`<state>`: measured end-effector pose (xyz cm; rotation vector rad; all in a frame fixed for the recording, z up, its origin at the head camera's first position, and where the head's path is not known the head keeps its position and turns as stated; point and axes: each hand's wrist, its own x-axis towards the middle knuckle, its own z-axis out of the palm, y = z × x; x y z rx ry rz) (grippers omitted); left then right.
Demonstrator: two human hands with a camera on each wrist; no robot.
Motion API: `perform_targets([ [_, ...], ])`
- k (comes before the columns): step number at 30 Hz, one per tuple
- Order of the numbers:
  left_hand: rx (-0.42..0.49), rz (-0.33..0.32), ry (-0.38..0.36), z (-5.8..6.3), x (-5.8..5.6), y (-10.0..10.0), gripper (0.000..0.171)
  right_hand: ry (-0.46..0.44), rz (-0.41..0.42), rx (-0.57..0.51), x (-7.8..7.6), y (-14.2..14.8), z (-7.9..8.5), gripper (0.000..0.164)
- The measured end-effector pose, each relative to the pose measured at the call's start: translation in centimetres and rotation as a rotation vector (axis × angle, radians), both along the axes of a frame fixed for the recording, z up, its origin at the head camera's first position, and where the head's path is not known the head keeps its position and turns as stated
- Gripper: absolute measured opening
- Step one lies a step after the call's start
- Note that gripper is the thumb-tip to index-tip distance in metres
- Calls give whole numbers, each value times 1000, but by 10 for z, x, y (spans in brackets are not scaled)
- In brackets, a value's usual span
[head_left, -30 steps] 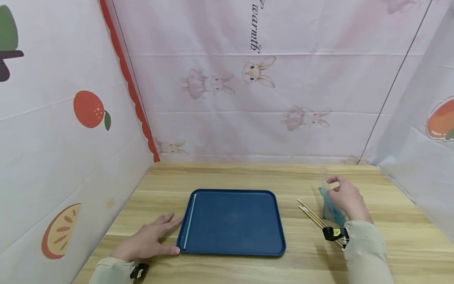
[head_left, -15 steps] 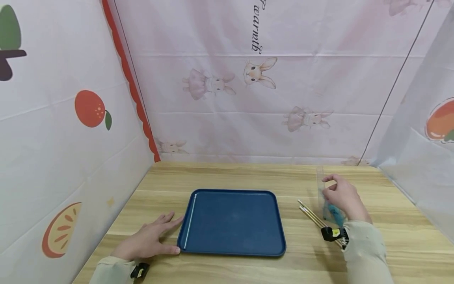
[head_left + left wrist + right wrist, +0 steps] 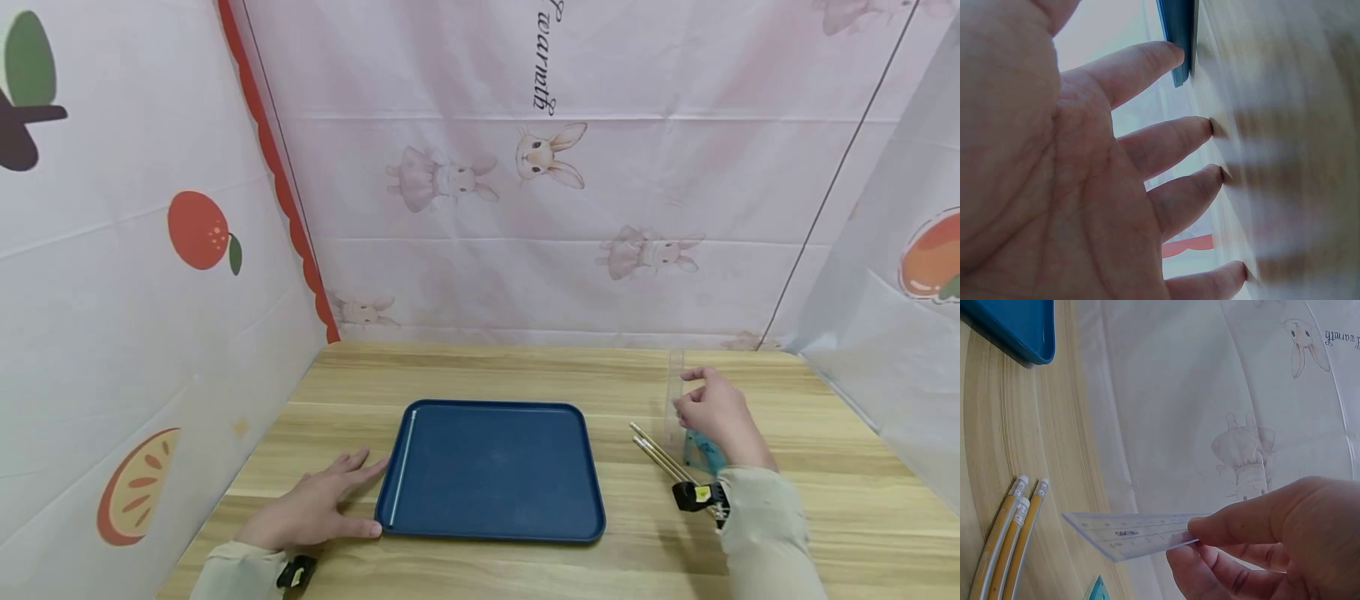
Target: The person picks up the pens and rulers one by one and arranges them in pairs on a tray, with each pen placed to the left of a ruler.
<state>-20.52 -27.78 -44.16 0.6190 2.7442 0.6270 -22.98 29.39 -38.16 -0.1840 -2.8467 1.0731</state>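
One wood-grained tabletop is bearing a dark-blue, round-cornered rectangular tray. The left hand, fingers wide apart, is touching its left edge, I'm guessing to steady it. The right hand is pinching a clear plastic ruler thumb-to-finger, probably for control, right of the tray. Three yellow, white-tipped pencils and a partly hidden teal piece are lying nearby.

The ruler looks plastic (smooth, slightly glossy).
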Motion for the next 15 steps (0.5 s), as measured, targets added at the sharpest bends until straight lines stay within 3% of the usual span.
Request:
perform_targets([
  [15, 1, 7, -20, 1, 0, 1, 99, -1, 55, -176, 2, -23, -1, 54],
])
